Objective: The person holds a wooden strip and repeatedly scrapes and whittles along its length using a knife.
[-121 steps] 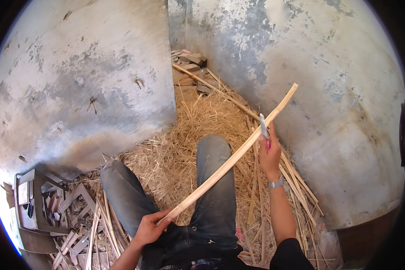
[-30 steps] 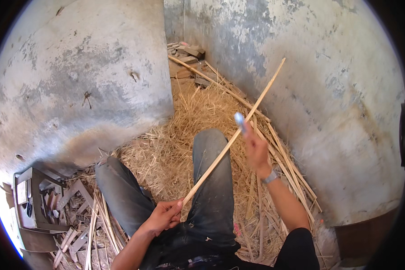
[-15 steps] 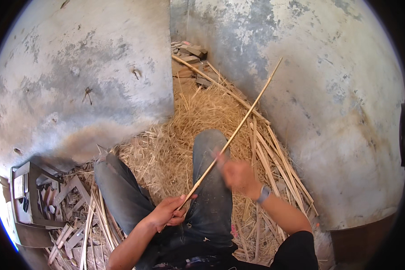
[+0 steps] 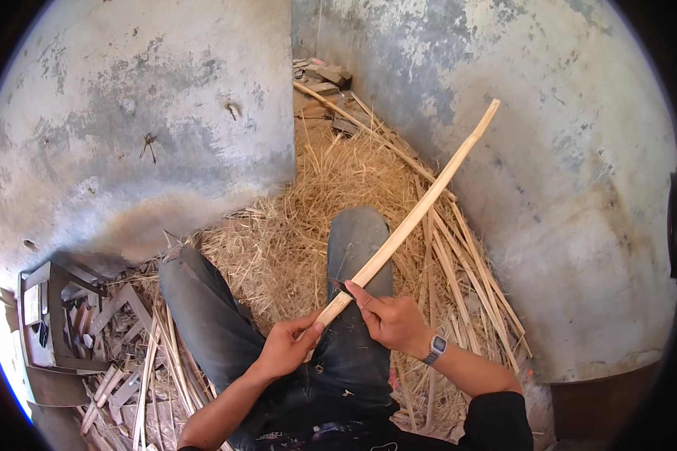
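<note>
A long pale bamboo strip [image 4: 421, 208] slants up and away to the right across my right thigh, its wide flat face toward me. My left hand [image 4: 286, 347] is closed round its lower end, thumb on top. Farther up the strip, my right hand [image 4: 392, 322] grips a small knife, whose dark blade [image 4: 340, 286] lies across the strip's edge. The knife's handle is hidden in that fist. A watch is on my right wrist.
Shavings [image 4: 278, 248] heap around my knees. More long strips [image 4: 470, 278] lie along the right wall, with others [image 4: 152, 361] at lower left. A wooden frame [image 4: 37, 323] stands beside scrap wood there. Bricks [image 4: 323, 79] sit in the far corner between mottled walls.
The bamboo strip has turned from its narrow edge to its wide face. My right hand, blurred before, has come lower and closer to my left hand, and the knife blade now shows.
</note>
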The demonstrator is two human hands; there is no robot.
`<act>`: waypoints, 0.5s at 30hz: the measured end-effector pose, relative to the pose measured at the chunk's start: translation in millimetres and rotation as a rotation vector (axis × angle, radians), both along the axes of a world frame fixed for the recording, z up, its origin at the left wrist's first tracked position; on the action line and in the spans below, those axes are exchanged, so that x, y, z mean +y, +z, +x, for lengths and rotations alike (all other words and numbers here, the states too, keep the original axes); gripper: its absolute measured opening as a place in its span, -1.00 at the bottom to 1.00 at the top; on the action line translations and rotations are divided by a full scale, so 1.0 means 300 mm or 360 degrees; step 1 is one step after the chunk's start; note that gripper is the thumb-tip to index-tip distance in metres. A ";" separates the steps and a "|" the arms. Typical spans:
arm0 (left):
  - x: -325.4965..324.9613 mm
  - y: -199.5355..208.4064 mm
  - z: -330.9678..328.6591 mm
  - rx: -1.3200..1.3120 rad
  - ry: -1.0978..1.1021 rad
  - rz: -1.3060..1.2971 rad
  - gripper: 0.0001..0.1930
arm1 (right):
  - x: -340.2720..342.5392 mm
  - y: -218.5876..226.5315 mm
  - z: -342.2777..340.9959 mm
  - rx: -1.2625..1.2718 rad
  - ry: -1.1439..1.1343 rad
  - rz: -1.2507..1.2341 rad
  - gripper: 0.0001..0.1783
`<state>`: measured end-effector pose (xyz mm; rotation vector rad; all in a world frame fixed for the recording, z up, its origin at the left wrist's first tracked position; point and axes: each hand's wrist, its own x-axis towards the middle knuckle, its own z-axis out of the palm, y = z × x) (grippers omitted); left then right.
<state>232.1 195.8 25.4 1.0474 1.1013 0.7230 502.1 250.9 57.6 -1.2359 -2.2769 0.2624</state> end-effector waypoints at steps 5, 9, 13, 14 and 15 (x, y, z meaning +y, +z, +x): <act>-0.016 0.005 0.020 0.0047 0.0015 -0.0001 -0.53 | 0.129 0.027 0.076 0.0354 -0.0402 0.0027 -0.57; 0.016 0.041 0.046 -0.0104 0.0013 -0.0231 -0.54 | 0.019 -0.016 0.012 0.0432 -0.0261 -0.0207 -0.54; 0.011 0.004 0.030 -0.0230 0.0040 -0.0251 -0.52 | 0.070 0.011 0.035 0.0417 -0.0215 -0.0109 -0.54; 0.011 0.008 0.031 -0.0205 0.0036 -0.0246 -0.51 | 0.098 -0.011 0.065 0.0477 -0.0332 -0.0056 -0.54; 0.010 0.016 0.035 -0.0187 0.0018 -0.0249 -0.50 | 0.121 -0.029 0.101 0.0534 -0.0459 -0.0003 -0.54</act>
